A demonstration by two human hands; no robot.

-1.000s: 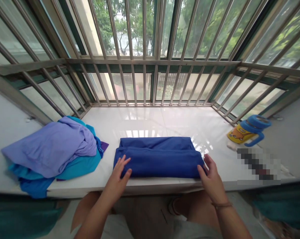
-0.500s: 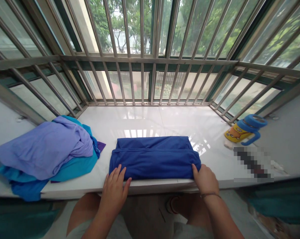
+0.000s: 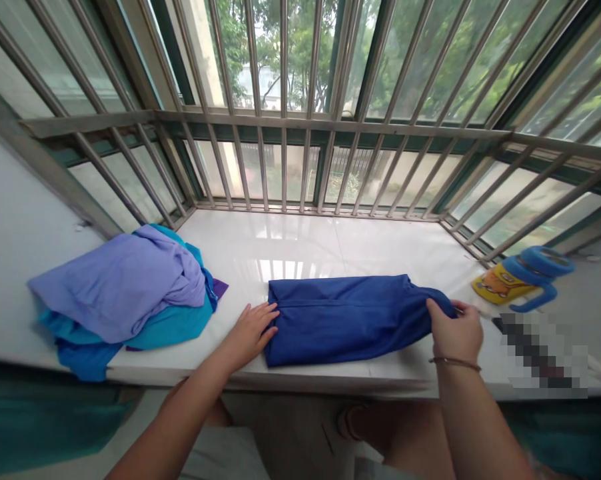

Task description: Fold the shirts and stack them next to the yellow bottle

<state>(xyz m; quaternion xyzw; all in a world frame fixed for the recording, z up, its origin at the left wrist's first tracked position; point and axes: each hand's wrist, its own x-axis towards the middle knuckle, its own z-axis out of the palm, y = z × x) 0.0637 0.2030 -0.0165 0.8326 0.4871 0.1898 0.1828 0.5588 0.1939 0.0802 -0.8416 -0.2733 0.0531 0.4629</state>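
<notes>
A dark blue folded cloth garment (image 3: 335,327) lies lengthwise on the white tiled window ledge (image 3: 300,240). My right hand (image 3: 458,330) pinches its right end between thumb and fingers and holds that end raised off the ledge. At the opposite end my left hand (image 3: 253,333) rests with fingers spread, the fingertips on the garment's left edge. What kind of garment it is cannot be made out in its folded state.
To the left lies a loose pile of lilac, teal and blue clothes (image 3: 125,287). A blue and yellow cup with a handle (image 3: 520,277) stands at the right, near a blurred-out dark object (image 3: 540,350). Metal window bars (image 3: 300,123) border the ledge at the back.
My right hand has taken hold of the garment's right end and lifted it, pulling it rightward. My left hand has shifted from the front edge to the left edge. The view has turned slightly.
</notes>
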